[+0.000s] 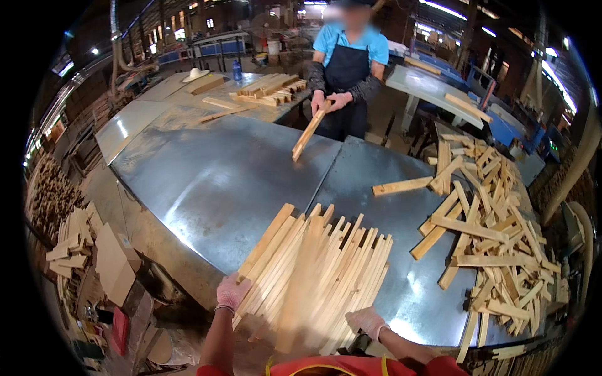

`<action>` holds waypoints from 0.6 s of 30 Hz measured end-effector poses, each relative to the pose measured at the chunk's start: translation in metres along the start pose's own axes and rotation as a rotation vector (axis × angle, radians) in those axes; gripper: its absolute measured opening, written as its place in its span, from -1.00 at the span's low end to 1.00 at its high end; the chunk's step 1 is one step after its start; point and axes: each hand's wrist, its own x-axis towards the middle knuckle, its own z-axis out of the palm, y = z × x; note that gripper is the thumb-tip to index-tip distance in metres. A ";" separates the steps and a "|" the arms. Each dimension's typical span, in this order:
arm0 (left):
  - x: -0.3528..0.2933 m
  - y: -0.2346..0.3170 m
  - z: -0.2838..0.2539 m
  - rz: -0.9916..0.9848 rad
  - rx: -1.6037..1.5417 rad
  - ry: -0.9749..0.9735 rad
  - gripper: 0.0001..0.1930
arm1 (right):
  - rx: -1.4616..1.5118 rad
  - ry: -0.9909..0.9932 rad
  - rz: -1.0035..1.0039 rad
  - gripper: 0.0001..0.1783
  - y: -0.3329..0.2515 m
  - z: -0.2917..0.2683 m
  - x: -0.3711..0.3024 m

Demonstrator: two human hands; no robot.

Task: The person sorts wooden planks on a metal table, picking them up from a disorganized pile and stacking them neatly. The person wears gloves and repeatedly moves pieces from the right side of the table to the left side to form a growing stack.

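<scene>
A row of pale wooden strips [345, 269] lies side by side on the metal table in front of me. My left hand [232, 292], in a pinkish work glove, is closed at the near end of the leftmost strip [266, 241]. On the right, my gloved right hand [367, 321] rests against the near ends of the strips with its fingers stretched out. Across the row lies a wider plank [301, 285], smeared by motion; neither hand visibly holds it.
A co-worker [351, 69] across the metal table [232, 169] holds wooden pieces [310, 133] in both gloved hands. At right is a jumbled heap of wooden pieces [495, 232]. Stacked boards [269, 88], a blue bottle [236, 70] and a pale hat [195, 74] are at the far left.
</scene>
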 end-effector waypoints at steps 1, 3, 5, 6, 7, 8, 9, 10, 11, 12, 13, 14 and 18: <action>0.004 0.004 -0.001 -0.046 0.029 -0.019 -0.43 | -0.069 -0.020 -0.011 -0.86 -0.001 -0.004 0.002; 0.021 -0.024 0.015 -0.132 -0.152 -0.037 -0.44 | -0.049 0.031 -0.043 -0.73 0.008 0.010 0.008; 0.037 -0.043 0.025 -0.158 -0.208 -0.088 -0.46 | 0.257 0.021 0.165 -0.61 -0.001 0.007 0.016; 0.038 -0.048 0.025 -0.059 -0.280 -0.027 -0.49 | 0.421 0.020 0.281 -0.55 -0.002 0.003 0.017; 0.023 -0.012 0.000 -0.121 -0.407 -0.023 -0.55 | 0.491 0.156 0.116 -0.39 0.001 -0.006 0.005; 0.037 -0.038 -0.010 -0.113 -0.225 -0.025 -0.60 | 0.581 0.070 0.180 -0.35 -0.010 -0.024 0.014; 0.050 -0.093 0.004 0.026 -0.350 0.159 -0.63 | 0.680 -0.026 0.239 -0.31 -0.031 -0.037 0.030; 0.057 -0.071 -0.014 0.060 -0.297 0.054 -0.64 | 0.668 0.059 0.160 -0.30 -0.022 -0.015 0.051; 0.050 -0.058 -0.035 0.007 -0.390 -0.054 -0.63 | 0.792 0.094 0.202 -0.32 -0.038 -0.020 0.063; 0.063 -0.118 -0.032 -0.035 -0.499 -0.118 -0.63 | 0.835 0.021 0.174 -0.35 -0.066 -0.047 0.073; 0.078 -0.060 -0.032 0.071 -0.089 -0.084 -0.59 | 0.827 0.149 0.131 -0.38 -0.042 0.011 0.110; 0.066 -0.098 -0.041 0.050 -0.032 0.100 -0.52 | 1.006 0.109 0.262 -0.51 -0.089 -0.052 0.091; 0.090 -0.050 -0.067 -0.131 0.481 0.145 -0.31 | 0.960 0.066 0.087 -0.39 -0.095 -0.064 0.103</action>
